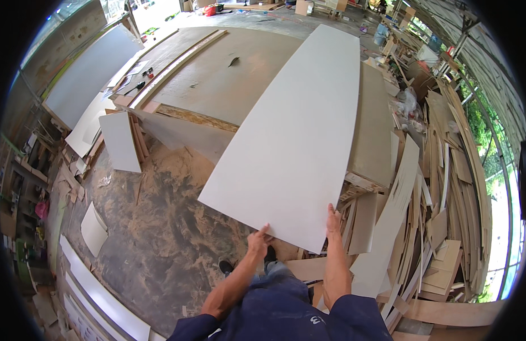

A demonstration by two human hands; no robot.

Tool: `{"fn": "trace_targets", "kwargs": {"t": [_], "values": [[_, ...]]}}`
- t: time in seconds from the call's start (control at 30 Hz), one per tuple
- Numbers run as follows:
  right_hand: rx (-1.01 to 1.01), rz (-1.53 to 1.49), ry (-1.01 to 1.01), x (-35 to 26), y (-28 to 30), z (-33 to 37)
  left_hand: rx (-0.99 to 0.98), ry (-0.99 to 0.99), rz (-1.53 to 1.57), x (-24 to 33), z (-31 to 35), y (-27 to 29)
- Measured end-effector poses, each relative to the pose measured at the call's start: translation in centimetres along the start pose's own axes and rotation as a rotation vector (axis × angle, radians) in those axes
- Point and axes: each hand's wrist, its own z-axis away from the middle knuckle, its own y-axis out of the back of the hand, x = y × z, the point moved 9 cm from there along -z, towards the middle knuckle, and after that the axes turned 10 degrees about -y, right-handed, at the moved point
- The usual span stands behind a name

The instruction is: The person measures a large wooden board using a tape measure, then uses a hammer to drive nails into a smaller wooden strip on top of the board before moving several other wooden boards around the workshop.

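A long white sheet panel [297,131] lies slantwise over the big workbench [257,62], its near end sticking out past the bench toward me. My left hand [259,240] grips the near edge, with the thumb on top and the other fingers mostly hidden beneath. At the near right corner, my right hand [333,220] holds the panel's side edge, thumb upward. The far end of the panel reaches past the bench's back part.
Wooden strips [178,68] and a small black tool [139,86] lie on the bench's left. Stacked offcuts [445,187] crowd the right side. A white board [122,142] leans by the bench's left corner. Sawdust covers the floor [161,210]; a curved white scrap [94,230] lies there.
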Motion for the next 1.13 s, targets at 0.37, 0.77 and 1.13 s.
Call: {"fn": "trace_targets", "kwargs": {"t": [0.37,0.77,1.13], "values": [[0.007,0.024,0.049,-1.3,-10.0,8.1,0.106,-0.331,0.086,4.8,3.6,2.5],[-0.191,-0.399,-0.179,5.3,-11.0,33.6,0.303,-0.51,-0.022,12.8,28.0,14.5],[-0.634,-0.664,-0.406,15.9,-12.0,34.0,0.576,-0.944,-0.252,21.6,53.8,28.4]]}}
